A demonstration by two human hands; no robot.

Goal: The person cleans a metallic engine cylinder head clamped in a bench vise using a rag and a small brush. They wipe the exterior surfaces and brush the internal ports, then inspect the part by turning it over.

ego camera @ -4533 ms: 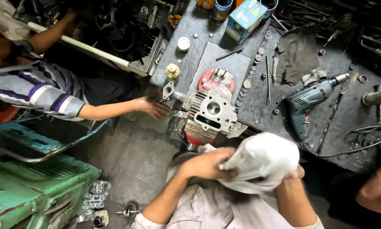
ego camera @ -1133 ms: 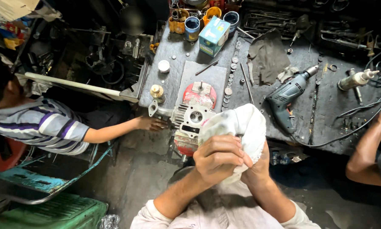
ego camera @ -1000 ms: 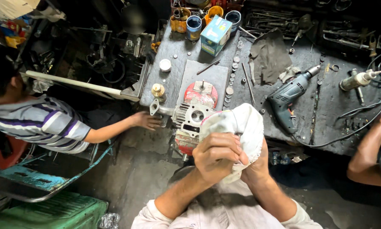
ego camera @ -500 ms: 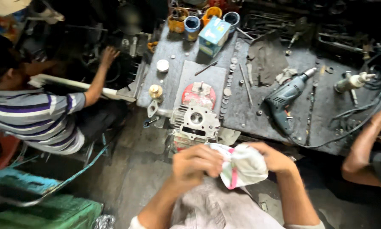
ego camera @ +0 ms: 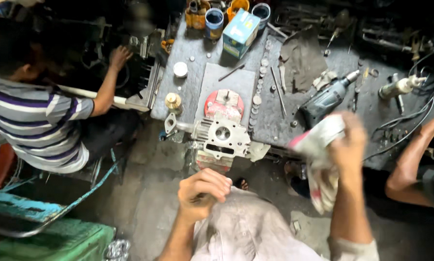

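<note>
1. Gripping a soft white rag with red patches (ego camera: 318, 159), the right hand (ego camera: 349, 142) is closed around its upper part; the rest hangs limp below, over the floor just off the dark grey tabletop (ego camera: 323, 106).
2. Curled into a loose fist, the left hand (ego camera: 205, 191) rests on the person's pale trouser knee; whether it holds anything I cannot tell.
3. Ahead of it sits a silver finned metal engine head (ego camera: 221, 137) at the tabletop edge.
4. That rag looks light and floppy, probably oily; bunching it in the fist seems the surest hold.
5. Beside it lies a grey power drill (ego camera: 325, 101).
</note>
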